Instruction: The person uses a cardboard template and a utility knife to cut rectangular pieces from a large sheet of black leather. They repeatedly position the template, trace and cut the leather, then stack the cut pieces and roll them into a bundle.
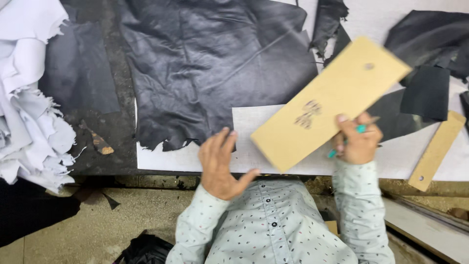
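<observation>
Cardboard template (328,103) I'm lifting w/ my right hand (358,140), pen (348,139) clenched alongside; left hand (222,164) spread flat, empty; prob. needs laying on black leather (210,68) beyond.

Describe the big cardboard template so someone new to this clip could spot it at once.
Start at the large black leather hide spread over the white cutting board. Just right of it, the right hand holds up a tan rectangular card. Unlike the narrow tan strip lying flat farther right, it is wide, tilted and has dark markings.
</observation>
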